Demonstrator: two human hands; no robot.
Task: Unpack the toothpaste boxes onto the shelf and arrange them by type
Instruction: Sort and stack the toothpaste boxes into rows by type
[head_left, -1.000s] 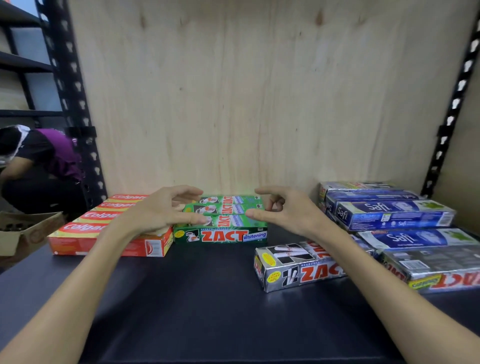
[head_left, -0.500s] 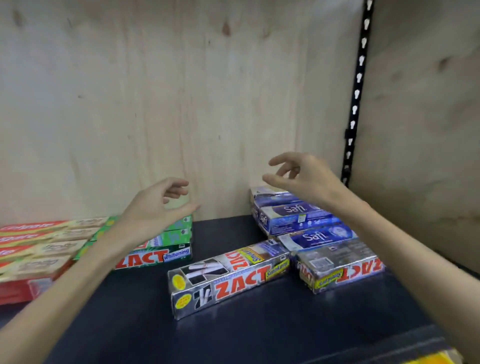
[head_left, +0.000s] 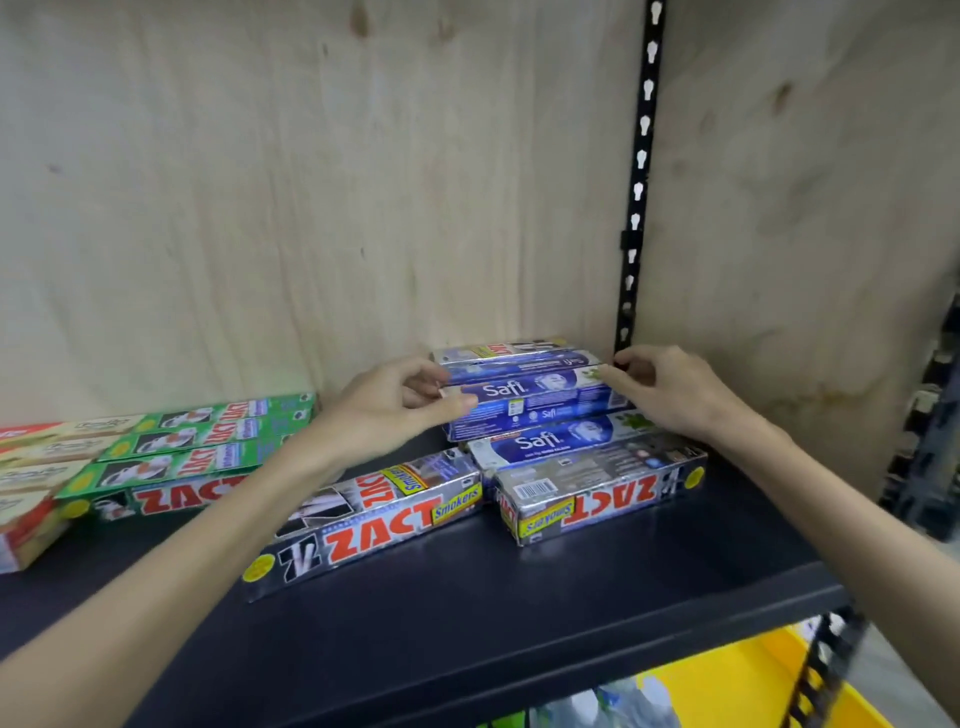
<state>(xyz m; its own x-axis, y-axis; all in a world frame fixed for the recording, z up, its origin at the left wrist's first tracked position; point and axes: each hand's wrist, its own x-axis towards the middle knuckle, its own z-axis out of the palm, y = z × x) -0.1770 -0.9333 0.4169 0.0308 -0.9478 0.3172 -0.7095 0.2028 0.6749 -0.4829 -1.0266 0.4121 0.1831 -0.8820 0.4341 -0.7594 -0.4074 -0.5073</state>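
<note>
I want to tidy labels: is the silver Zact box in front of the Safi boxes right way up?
No, the silver Zact box lies upside down: its red lettering reads inverted.

plywood back wall (head_left: 311, 182), black slotted upright (head_left: 640, 176)

The Safi boxes (head_left: 524, 400) were stacked far right on the shelf (head_left: 467, 613); silver Zact boxes (head_left: 363, 525) lay nearer, green Zact boxes (head_left: 197, 441) left.

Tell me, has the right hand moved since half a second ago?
Yes. The right hand has dropped from above the stacked blue Safi boxes onto their right end, toward the black slotted upright in the corner.
</note>
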